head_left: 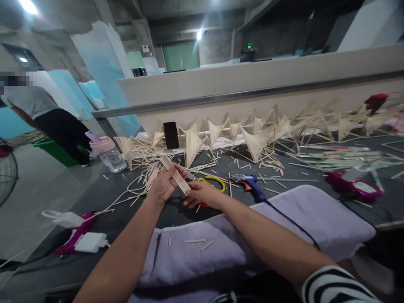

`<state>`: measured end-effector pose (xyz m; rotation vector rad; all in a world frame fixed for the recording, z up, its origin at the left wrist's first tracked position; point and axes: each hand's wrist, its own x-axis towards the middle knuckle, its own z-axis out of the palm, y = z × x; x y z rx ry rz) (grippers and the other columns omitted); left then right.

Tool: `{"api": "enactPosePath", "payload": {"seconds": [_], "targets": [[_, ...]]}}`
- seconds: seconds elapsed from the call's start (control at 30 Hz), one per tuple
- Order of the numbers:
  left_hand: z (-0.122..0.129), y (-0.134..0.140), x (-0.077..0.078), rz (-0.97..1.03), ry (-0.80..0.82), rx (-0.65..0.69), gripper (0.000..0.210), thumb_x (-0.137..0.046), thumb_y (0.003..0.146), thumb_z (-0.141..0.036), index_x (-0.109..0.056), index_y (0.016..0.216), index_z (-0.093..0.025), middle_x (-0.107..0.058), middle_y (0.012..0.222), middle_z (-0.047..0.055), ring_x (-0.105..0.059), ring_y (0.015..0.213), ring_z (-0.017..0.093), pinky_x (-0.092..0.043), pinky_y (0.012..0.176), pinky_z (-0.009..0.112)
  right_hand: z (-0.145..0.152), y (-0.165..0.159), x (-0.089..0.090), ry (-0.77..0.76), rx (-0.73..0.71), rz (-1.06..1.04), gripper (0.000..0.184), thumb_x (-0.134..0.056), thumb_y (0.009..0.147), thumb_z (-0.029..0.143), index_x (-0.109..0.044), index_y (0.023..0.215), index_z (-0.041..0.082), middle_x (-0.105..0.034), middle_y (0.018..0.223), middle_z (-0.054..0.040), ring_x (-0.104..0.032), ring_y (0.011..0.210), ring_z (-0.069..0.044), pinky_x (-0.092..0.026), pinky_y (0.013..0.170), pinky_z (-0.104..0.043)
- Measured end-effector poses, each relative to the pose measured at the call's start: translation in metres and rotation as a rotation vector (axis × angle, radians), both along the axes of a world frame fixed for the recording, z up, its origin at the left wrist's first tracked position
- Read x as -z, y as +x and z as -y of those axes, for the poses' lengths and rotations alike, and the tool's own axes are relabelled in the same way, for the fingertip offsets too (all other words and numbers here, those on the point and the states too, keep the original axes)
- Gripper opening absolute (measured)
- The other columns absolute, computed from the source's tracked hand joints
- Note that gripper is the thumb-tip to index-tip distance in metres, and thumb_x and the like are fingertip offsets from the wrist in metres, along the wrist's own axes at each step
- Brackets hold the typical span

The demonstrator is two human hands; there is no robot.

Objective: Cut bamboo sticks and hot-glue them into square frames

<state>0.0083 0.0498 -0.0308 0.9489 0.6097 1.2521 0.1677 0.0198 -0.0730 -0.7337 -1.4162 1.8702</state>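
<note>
A small bundle of thin wooden sticks (176,176) is held at a slant between my two hands, above the dark table. My left hand (164,184) is closed around the bundle's middle and upper part. At its lower end, the fingers of my right hand (202,193) grip the sticks. Scissors with yellow and red handles (216,182) lie just behind my right hand, partly covered by it. To their right rests a blue glue gun (252,185) with an orange trigger. Many loose sticks (147,172) are scattered behind my left hand.
Twisted stick frames (254,143) line the back of the table. A black phone (171,135) stands among them. Purple power strips (75,233) flank the work area. A water bottle (110,153) is at left. A lilac cloth (303,214) covers the front edge. A person (41,109) stands beyond.
</note>
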Motion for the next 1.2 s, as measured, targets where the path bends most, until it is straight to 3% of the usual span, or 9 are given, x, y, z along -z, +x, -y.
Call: {"api": "enactPosePath", "payload": {"seconds": [0.1, 0.3, 0.5, 0.67, 0.97, 1.2], "targets": [[-0.002, -0.002, 0.000, 0.012, 0.022, -0.001, 0.012, -0.062, 0.078, -0.024, -0.057, 0.082, -0.015, -0.064, 0.076, 0.003, -0.065, 0.075, 0.017, -0.052, 0.081, 0.039, 0.000, 0.002, 0.003, -0.084, -0.087, -0.028, 0.028, -0.070, 0.065, 0.026, -0.053, 0.084, 0.014, -0.063, 0.080, -0.0043, -0.065, 0.064, -0.014, -0.053, 0.056, -0.026], [-0.005, -0.009, -0.004, 0.007, -0.028, -0.012, 0.010, -0.057, 0.082, -0.025, -0.056, 0.081, -0.015, -0.064, 0.075, 0.003, -0.065, 0.073, 0.016, -0.054, 0.079, 0.038, 0.000, 0.002, 0.002, -0.014, 0.008, 0.171, 0.015, -0.065, 0.070, 0.020, -0.053, 0.076, 0.014, -0.063, 0.070, -0.0013, -0.063, 0.053, -0.011, -0.051, 0.047, -0.021], [-0.002, -0.005, -0.003, 0.024, -0.040, 0.011, 0.010, -0.057, 0.081, -0.024, -0.056, 0.080, -0.014, -0.064, 0.073, 0.004, -0.065, 0.071, 0.016, -0.054, 0.078, 0.039, 0.001, 0.000, 0.003, 0.184, 0.046, 0.306, 0.020, -0.065, 0.069, 0.029, -0.053, 0.065, 0.013, -0.056, 0.052, 0.0035, -0.060, 0.048, -0.010, -0.049, 0.043, -0.018], [0.004, -0.002, -0.005, 0.038, -0.051, 0.038, 0.011, -0.059, 0.080, -0.022, -0.056, 0.081, -0.013, -0.064, 0.073, 0.004, -0.065, 0.070, 0.017, -0.053, 0.079, 0.040, 0.000, -0.002, 0.010, 0.212, 0.068, 0.339, 0.030, -0.062, 0.068, 0.042, -0.053, 0.065, 0.013, -0.055, 0.047, 0.0034, -0.058, 0.044, -0.010, -0.048, 0.041, -0.020], [0.014, 0.000, -0.012, -0.021, -0.005, 0.046, 0.018, -0.063, 0.076, -0.028, -0.054, 0.080, -0.013, -0.064, 0.071, 0.004, -0.065, 0.065, 0.016, -0.054, 0.073, 0.036, 0.002, 0.001, 0.007, 0.276, -0.008, 0.380, 0.034, -0.059, 0.071, 0.046, -0.054, 0.067, 0.013, -0.053, 0.048, 0.0035, -0.056, 0.041, -0.009, -0.044, 0.037, -0.017], [0.022, 0.005, -0.015, -0.072, 0.037, 0.080, 0.019, -0.063, 0.076, -0.030, -0.054, 0.081, -0.014, -0.063, 0.071, 0.002, -0.064, 0.065, 0.015, -0.054, 0.071, 0.033, 0.002, 0.003, 0.006, 0.178, -0.127, 0.306, 0.035, -0.063, 0.068, 0.046, -0.058, 0.074, 0.011, -0.061, 0.065, -0.0017, -0.061, 0.047, -0.011, -0.041, 0.034, -0.014]]}}
